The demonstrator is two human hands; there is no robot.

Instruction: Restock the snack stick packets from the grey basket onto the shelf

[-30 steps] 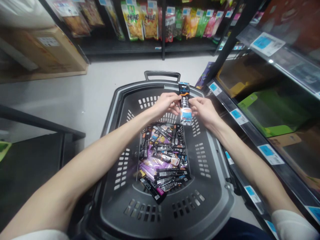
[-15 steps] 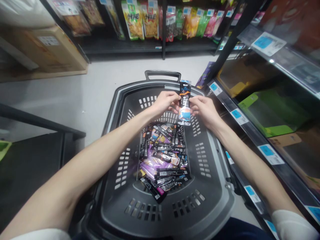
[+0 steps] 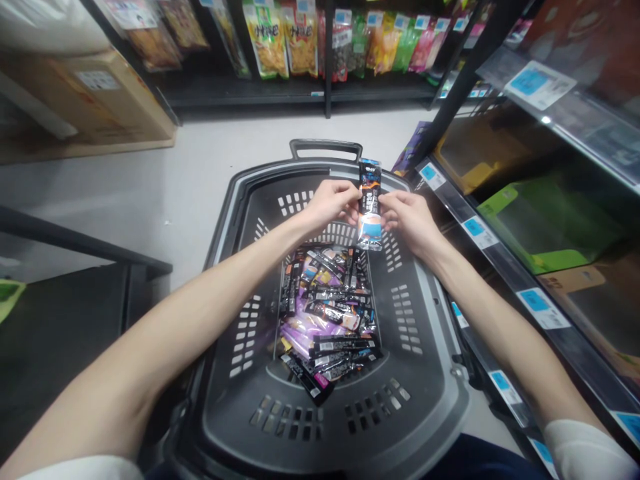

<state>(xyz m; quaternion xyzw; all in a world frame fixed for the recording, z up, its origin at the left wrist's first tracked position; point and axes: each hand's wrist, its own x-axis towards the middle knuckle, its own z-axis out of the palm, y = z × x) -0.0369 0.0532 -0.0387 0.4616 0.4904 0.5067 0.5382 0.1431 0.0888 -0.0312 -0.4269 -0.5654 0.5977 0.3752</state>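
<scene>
From my remote seat I saw the slim black packet [image 3: 370, 210] between the left hand [image 3: 334, 202] and the right hand [image 3: 409, 217], over the far end of the basket [image 3: 429, 380]. Each grip pinched one long edge; both packet ends stuck out past the fingers. Loose packets [image 3: 345, 345] lay on the basket's bottom.

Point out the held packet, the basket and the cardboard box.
Held packet [image 3: 370, 204]: head view, middle of its printed front.
Basket [image 3: 430, 387]: head view, bare inner wall.
Cardboard box [image 3: 119, 112]: head view, side panel below the white label.
</scene>
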